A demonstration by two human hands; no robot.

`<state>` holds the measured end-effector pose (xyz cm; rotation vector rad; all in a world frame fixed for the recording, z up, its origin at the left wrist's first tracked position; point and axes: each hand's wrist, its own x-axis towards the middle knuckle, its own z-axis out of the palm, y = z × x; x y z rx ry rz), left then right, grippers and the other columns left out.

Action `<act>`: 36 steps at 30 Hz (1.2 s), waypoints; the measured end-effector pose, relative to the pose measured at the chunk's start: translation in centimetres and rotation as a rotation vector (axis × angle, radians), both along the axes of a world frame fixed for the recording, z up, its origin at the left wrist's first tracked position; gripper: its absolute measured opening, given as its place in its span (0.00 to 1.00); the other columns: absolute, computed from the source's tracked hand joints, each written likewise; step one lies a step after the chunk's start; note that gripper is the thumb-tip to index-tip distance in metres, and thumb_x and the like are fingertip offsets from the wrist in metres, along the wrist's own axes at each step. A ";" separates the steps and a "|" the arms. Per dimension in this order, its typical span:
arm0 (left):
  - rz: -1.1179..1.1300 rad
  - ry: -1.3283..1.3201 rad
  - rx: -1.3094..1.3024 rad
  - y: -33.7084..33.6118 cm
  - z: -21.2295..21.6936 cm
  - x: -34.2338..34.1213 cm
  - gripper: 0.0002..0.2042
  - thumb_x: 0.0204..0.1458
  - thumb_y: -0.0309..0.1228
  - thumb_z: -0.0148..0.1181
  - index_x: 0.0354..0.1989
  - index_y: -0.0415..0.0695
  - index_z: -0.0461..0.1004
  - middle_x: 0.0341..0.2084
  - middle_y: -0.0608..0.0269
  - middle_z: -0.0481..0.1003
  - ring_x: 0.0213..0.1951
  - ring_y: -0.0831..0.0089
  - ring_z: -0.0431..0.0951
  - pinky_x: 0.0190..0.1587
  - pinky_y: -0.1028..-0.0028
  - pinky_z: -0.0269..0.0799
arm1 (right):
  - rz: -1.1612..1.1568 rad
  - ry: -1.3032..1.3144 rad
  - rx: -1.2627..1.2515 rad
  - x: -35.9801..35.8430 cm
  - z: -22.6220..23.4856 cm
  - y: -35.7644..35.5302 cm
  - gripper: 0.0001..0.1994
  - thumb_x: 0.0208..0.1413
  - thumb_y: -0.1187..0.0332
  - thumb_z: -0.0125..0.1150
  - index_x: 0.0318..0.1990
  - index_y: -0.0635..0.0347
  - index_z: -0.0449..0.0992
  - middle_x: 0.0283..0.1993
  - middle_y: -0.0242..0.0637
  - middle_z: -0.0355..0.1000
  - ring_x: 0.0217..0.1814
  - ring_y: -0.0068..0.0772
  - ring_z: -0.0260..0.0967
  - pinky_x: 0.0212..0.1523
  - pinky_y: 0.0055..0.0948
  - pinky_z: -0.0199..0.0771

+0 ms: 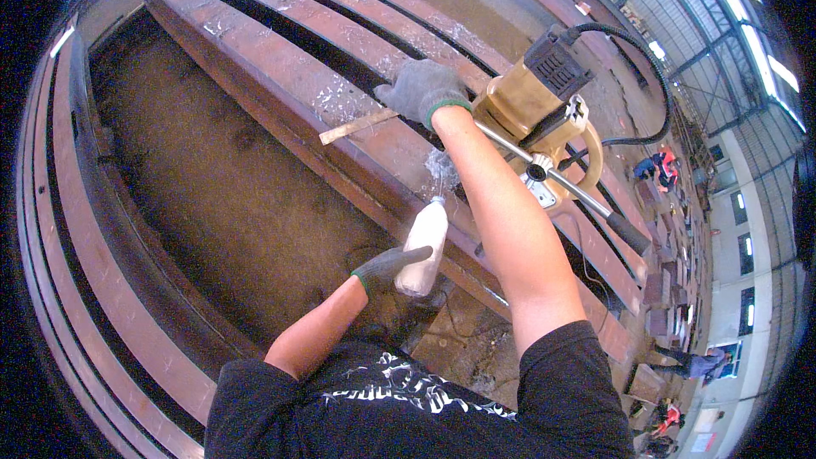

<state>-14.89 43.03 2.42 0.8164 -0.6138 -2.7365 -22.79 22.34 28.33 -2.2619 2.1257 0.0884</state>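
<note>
My left hand (387, 273), in a grey glove with a green cuff, is wrapped around a white plastic squeeze bottle (423, 242). The bottle's nozzle points up at the beam, and a thin stream seems to run from it to a pile of metal shavings (439, 166). Farther up, my gloved right hand (425, 92) is closed over the rusty steel beam (280, 72). A flat, pale strip (357, 126) juts from its left side; its other end is hidden by the glove. Beside this hand stands a tan portable drill (518, 98), partly behind my right forearm.
A feed lever (616, 225) with a black grip sticks out from the drill, and a black cable (667, 76) loops right. Parallel steel beams (127, 289) flank the dirt floor (229, 178). People (663, 168) work among steel pieces at the far right.
</note>
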 end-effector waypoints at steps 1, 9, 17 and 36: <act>-0.007 -0.007 0.020 -0.1 0.3 0.0 0.24 0.59 0.47 0.68 0.53 0.39 0.77 0.40 0.58 0.83 0.36 0.67 0.83 0.42 0.67 0.80 | 0.000 0.002 0.005 0.0 0.1 0.1 0.26 0.57 0.42 0.60 0.44 0.57 0.87 0.47 0.55 0.81 0.50 0.56 0.81 0.52 0.49 0.80; 0.013 0.030 -0.030 0.1 0.4 -0.2 0.24 0.60 0.47 0.67 0.54 0.38 0.76 0.41 0.59 0.82 0.38 0.68 0.83 0.44 0.67 0.80 | -0.006 0.025 0.008 -0.1 -0.2 0.1 0.27 0.57 0.41 0.60 0.44 0.57 0.86 0.47 0.55 0.81 0.51 0.54 0.81 0.52 0.49 0.80; 0.005 0.033 -0.061 0.0 0.7 0.2 0.24 0.60 0.48 0.67 0.54 0.39 0.76 0.41 0.60 0.82 0.38 0.69 0.82 0.44 0.68 0.80 | -0.003 0.017 0.019 -0.1 0.0 0.1 0.27 0.58 0.41 0.59 0.44 0.57 0.87 0.46 0.54 0.82 0.49 0.53 0.81 0.52 0.48 0.80; 0.008 -0.003 -0.063 0.2 -0.2 0.1 0.26 0.60 0.49 0.66 0.55 0.37 0.76 0.40 0.59 0.83 0.36 0.69 0.82 0.43 0.68 0.80 | -0.005 0.038 -0.015 -0.2 -1.4 -0.5 0.25 0.57 0.43 0.61 0.46 0.55 0.86 0.48 0.53 0.81 0.51 0.53 0.81 0.52 0.47 0.80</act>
